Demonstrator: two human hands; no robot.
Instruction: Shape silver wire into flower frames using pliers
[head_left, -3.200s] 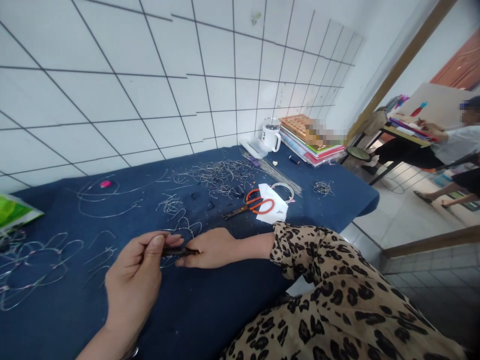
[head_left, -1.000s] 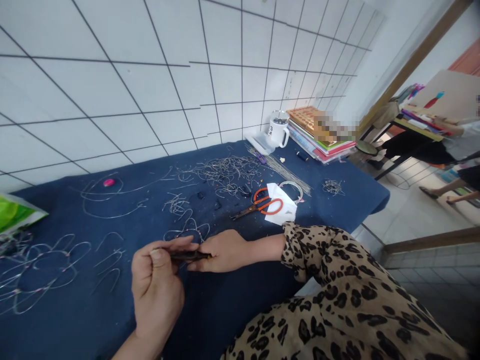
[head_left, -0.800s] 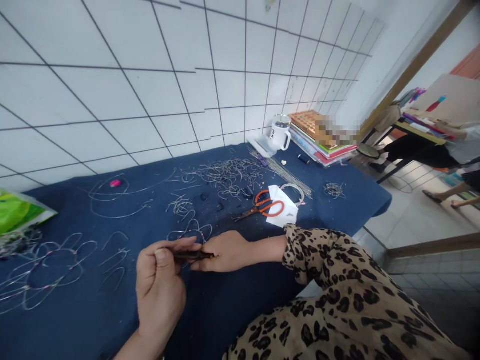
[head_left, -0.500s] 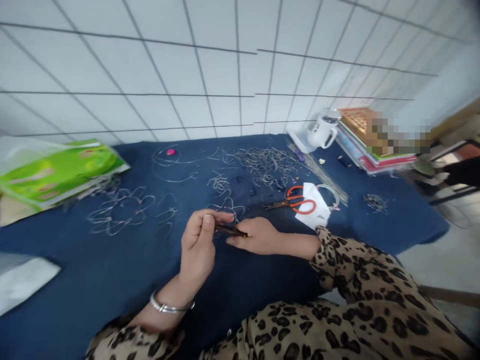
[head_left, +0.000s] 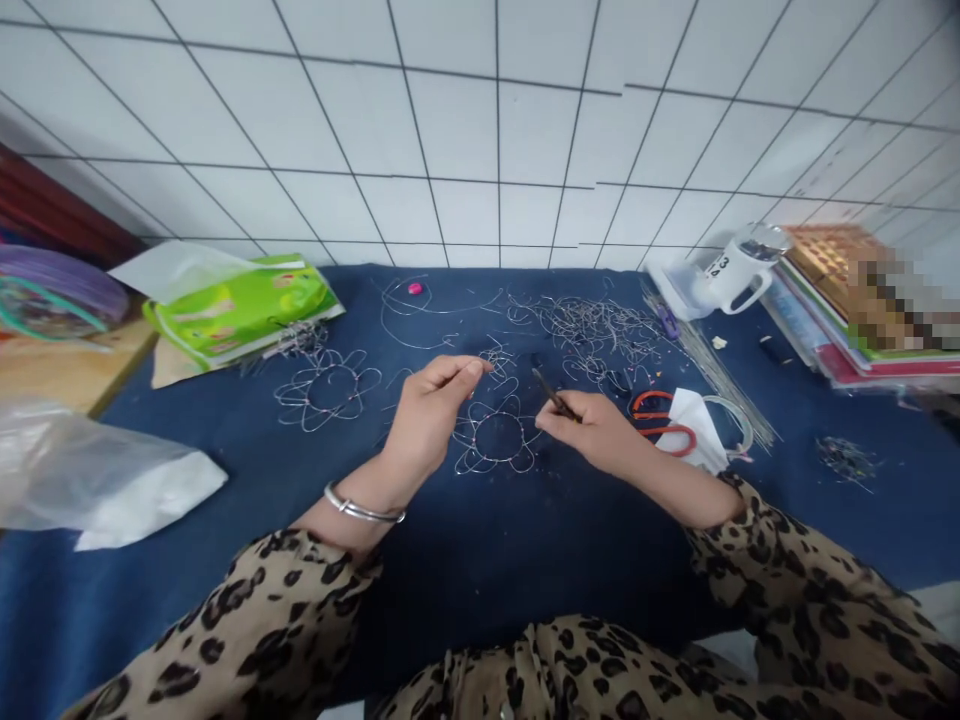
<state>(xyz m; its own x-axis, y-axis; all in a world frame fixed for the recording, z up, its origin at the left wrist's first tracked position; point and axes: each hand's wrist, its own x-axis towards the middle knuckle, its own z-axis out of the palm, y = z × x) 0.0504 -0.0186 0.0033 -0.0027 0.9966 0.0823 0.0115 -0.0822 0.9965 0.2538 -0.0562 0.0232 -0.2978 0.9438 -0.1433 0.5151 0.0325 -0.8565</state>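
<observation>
My left hand (head_left: 435, 405) hangs over the middle of the table, thumb and forefinger pinched together. What is between them is too fine to tell from the wire bits (head_left: 496, 352) behind. My right hand (head_left: 589, 425) is closed around a slim dark tool (head_left: 553, 392), its tip pointing up and left; its exact kind is unclear. Between and below the hands lies a flower-shaped wire frame (head_left: 499, 459) with looped petals around a ring. A second wire flower (head_left: 330, 408) lies to the left.
Behind my right hand lie tangled wire pieces (head_left: 596, 330). Orange-handled scissors (head_left: 679, 440), white paper (head_left: 694, 425) and straight wires (head_left: 724, 375) are on the right. A mug (head_left: 742, 270) and books (head_left: 840, 300) stand farther back. A green packet (head_left: 247, 305) and plastic bag (head_left: 142, 490) lie left.
My hands have moved apart; the dark tool, earlier between both hands, is now in the right one. The view has swung left, and the near wire flower shows more fully.
</observation>
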